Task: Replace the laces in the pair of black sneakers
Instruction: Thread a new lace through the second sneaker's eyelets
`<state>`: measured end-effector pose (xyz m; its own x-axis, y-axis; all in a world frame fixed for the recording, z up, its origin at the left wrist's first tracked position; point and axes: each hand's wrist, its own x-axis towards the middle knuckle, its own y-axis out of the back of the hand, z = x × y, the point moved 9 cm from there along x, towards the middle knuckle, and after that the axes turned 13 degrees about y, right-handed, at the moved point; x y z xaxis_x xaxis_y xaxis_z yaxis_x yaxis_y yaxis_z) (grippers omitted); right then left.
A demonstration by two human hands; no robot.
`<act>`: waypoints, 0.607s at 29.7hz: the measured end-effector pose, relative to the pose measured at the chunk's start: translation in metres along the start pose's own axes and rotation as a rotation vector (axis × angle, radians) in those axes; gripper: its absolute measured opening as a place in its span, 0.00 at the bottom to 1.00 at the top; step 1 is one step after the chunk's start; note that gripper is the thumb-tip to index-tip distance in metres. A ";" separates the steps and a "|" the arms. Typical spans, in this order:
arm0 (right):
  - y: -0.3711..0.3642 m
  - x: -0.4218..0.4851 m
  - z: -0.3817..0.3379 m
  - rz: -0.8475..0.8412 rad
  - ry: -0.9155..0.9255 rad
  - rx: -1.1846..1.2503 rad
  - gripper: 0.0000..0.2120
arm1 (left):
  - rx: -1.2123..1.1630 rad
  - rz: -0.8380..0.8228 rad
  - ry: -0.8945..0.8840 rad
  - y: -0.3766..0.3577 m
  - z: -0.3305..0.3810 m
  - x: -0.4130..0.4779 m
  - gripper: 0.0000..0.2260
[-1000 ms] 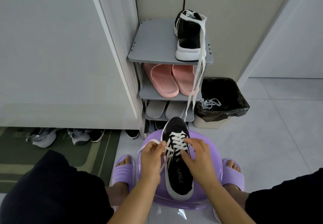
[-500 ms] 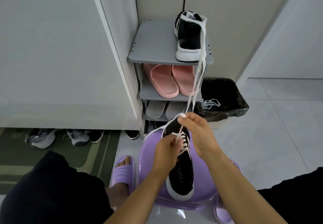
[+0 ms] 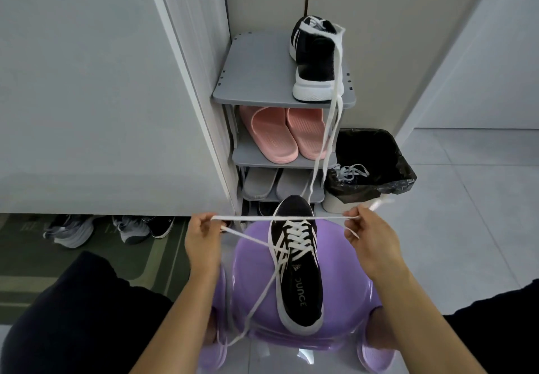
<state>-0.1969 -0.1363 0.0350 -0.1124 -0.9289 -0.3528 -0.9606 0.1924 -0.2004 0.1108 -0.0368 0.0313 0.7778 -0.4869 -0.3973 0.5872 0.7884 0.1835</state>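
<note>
**Two hands, one lace drawn tight**

Both hands are held well apart, each closed on the same flat white lace point(image 3: 277, 218). The left hand point(image 3: 202, 238) has its fingers curled in, thumb and fingertips pinching the lace at the top of the fist. The right hand point(image 3: 372, 242) does the same on the other side, fingers bent round the strand, with a blurred tail of lace sticking out beyond it. Between them the lace runs as a straight, taut line just over the toe of the near sneaker point(image 3: 297, 268). A further strand slants from the left hand down to the shoe's eyelets, and another trails off past the shoe's left side.

That sneaker lies along the domed top of a glossy purple plastic stool point(image 3: 253, 260), toe pointing away. It has a black knit upper, white side stripes, a white sole edge, and a criss-cross of white lacing over the tongue.

The far sneaker point(image 3: 316, 58) stands on the top tier of a matte grey shoe rack point(image 3: 256, 73), heel towards the camera. A loose white lace point(image 3: 335, 87) is draped over it and hangs down past the shelves. Ribbed pink slides point(image 3: 280, 134) fill the tier below. Beside the rack stands a bin point(image 3: 370, 152) with a crinkled black liner, and pale laces point(image 3: 350, 172) lie on its rim.
</note>
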 end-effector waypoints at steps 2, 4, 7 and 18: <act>0.008 -0.001 0.001 0.038 0.033 -0.048 0.11 | 0.024 0.016 0.066 0.010 -0.018 0.010 0.04; 0.018 -0.001 -0.001 0.089 0.049 -0.033 0.10 | -0.008 -0.015 0.205 0.014 -0.037 0.015 0.04; 0.015 -0.003 -0.005 0.029 0.064 0.079 0.11 | 0.249 -0.227 0.304 -0.002 -0.049 0.014 0.06; -0.067 -0.032 -0.038 -0.428 0.265 0.013 0.04 | 0.348 -0.907 -0.149 -0.127 0.040 -0.107 0.05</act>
<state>-0.1388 -0.1311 0.0949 0.2282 -0.9736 0.0075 -0.9319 -0.2207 -0.2879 -0.0374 -0.0998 0.0866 0.0056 -0.9141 -0.4055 0.9904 -0.0509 0.1285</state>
